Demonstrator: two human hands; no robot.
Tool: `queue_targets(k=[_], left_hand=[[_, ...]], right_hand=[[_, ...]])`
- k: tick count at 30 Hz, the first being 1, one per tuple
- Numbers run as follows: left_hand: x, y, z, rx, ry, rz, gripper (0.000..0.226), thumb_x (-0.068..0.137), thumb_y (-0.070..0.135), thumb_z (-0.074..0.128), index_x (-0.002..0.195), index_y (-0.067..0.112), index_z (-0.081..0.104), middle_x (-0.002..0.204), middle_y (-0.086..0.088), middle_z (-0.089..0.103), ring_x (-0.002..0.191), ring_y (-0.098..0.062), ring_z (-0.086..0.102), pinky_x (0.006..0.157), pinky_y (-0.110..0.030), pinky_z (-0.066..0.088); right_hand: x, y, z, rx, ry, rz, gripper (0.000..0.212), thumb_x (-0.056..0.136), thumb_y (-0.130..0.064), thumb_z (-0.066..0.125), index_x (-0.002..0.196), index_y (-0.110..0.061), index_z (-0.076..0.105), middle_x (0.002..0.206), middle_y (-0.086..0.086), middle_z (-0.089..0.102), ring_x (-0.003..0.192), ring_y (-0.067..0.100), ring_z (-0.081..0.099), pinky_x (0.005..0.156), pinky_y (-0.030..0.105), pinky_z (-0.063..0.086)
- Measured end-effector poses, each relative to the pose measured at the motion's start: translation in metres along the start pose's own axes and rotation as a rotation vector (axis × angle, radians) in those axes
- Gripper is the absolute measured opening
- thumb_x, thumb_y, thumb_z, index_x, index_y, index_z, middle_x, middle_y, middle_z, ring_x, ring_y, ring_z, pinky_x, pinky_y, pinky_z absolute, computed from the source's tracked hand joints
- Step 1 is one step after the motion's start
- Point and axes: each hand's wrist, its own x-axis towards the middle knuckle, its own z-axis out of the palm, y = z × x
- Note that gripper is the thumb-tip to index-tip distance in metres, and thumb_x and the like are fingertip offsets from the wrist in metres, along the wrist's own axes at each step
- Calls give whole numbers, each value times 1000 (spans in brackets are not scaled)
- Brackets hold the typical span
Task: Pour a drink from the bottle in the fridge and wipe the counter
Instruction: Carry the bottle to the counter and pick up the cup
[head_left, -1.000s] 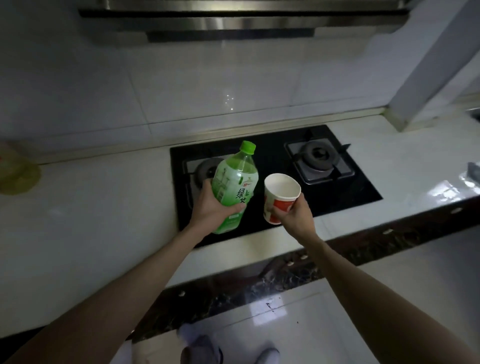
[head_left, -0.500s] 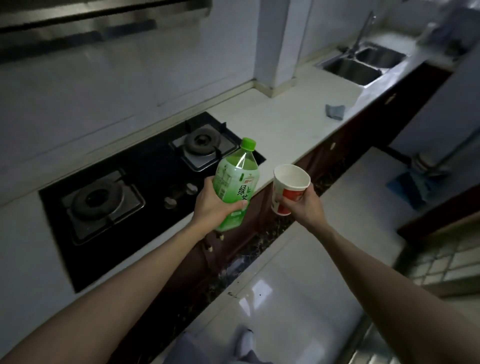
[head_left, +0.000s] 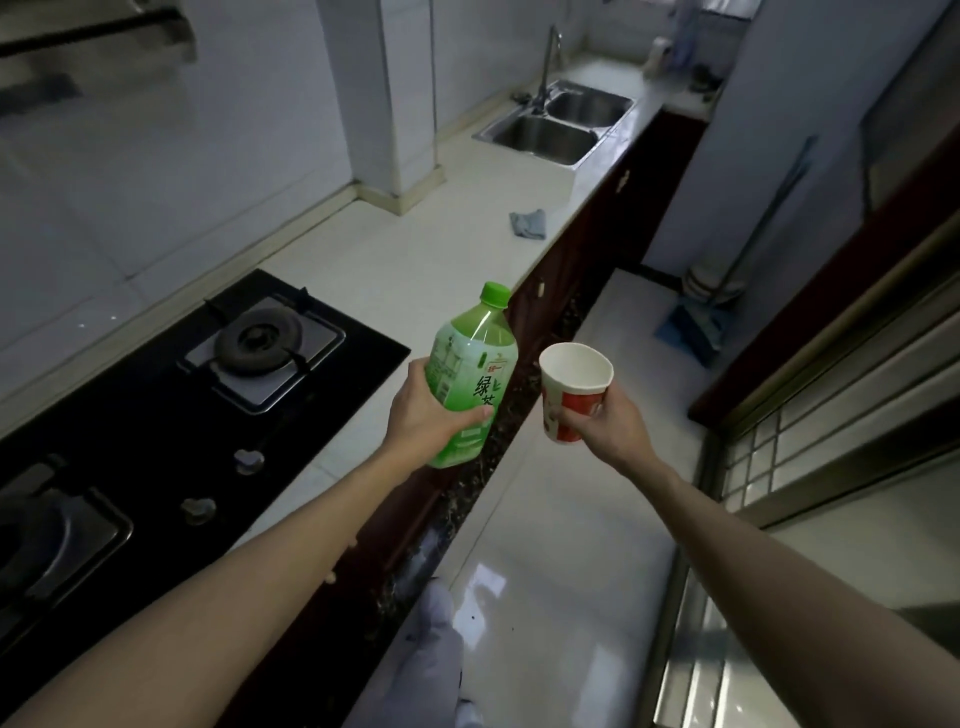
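Observation:
My left hand (head_left: 421, 413) grips a green tea bottle (head_left: 475, 364) around its lower body; the bottle is tilted slightly right, its green cap on. To its right my right hand (head_left: 605, 418) holds a white and red paper cup (head_left: 571, 387), upright and apparently empty. Both are held in the air over the front edge of the white counter (head_left: 415, 270). A grey cloth (head_left: 529, 223) lies on the counter further along, towards the sink.
A black two-burner gas hob (head_left: 171, 395) is set in the counter on my left. A steel double sink (head_left: 556, 124) with a tap lies at the far end. A mop (head_left: 711, 291) leans on the right wall. Glossy floor tiles run alongside the dark cabinets.
My view has swung right from the hob towards the sink end of the counter. Bottle and cup stay in my hands, now over the counter edge rather than the hob.

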Motion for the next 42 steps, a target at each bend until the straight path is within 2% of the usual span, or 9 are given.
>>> queue_targets(k=[7, 11, 17, 23, 27, 32, 38, 42], left_hand=[[88, 11, 3, -6, -3, 24, 89, 60, 37, 92, 129, 17, 41, 118, 4, 58, 110, -18, 57, 93, -38, 51], [142, 18, -5, -29, -6, 18, 90, 59, 37, 92, 130, 18, 41, 120, 1, 59, 111, -19, 58, 95, -40, 52], [200, 15, -10, -57, -9, 1, 88, 60, 36, 92, 129, 19, 40, 119, 2, 59, 109, -18, 58, 93, -37, 52], [239, 21, -1, -48, -14, -22, 89, 62, 35, 91, 132, 17, 39, 116, 5, 56, 107, -14, 54, 88, -30, 47], [269, 35, 16, -39, -17, -28, 88, 63, 33, 91, 131, 17, 39, 116, 5, 56, 108, -15, 55, 90, -31, 48], [315, 57, 51, 8, -4, -35, 86, 63, 32, 91, 130, 15, 39, 121, 1, 57, 110, -17, 55, 92, -34, 50], [368, 91, 103, 36, 35, -66, 84, 62, 32, 92, 125, 14, 39, 119, -1, 58, 109, -18, 57, 91, -35, 52], [390, 111, 127, 4, 94, -91, 80, 63, 32, 91, 121, 19, 38, 115, 2, 58, 105, -15, 57, 84, -29, 49]], right_hand=[[73, -20, 3, -20, -4, 2, 72, 73, -36, 80, 134, -23, 45, 120, -4, 59, 107, 14, 56, 88, 32, 48], [119, -31, 6, -31, -46, 17, 77, 71, -39, 81, 135, -28, 42, 122, -8, 57, 110, 13, 55, 92, 38, 51], [165, -28, 14, -76, -74, 41, 78, 71, -35, 82, 136, -27, 40, 127, -4, 56, 115, 17, 54, 95, 41, 51], [213, -24, 19, -74, -116, 88, 82, 69, -44, 81, 137, -30, 38, 129, -5, 56, 116, 18, 54, 94, 41, 51], [249, -21, 18, -49, -136, 88, 84, 66, -42, 83, 137, -30, 38, 129, -6, 57, 115, 16, 54, 94, 40, 50], [307, -1, 1, -3, -183, 104, 96, 53, -56, 78, 136, -29, 38, 127, -6, 57, 116, 18, 55, 95, 46, 51], [388, 40, -29, 58, -250, 96, 93, 46, -51, 84, 129, -33, 45, 123, -7, 60, 113, 15, 58, 96, 46, 51], [430, 47, -47, 38, -281, 83, 92, 49, -45, 85, 130, -28, 44, 123, -6, 59, 113, 17, 58, 95, 46, 51]])
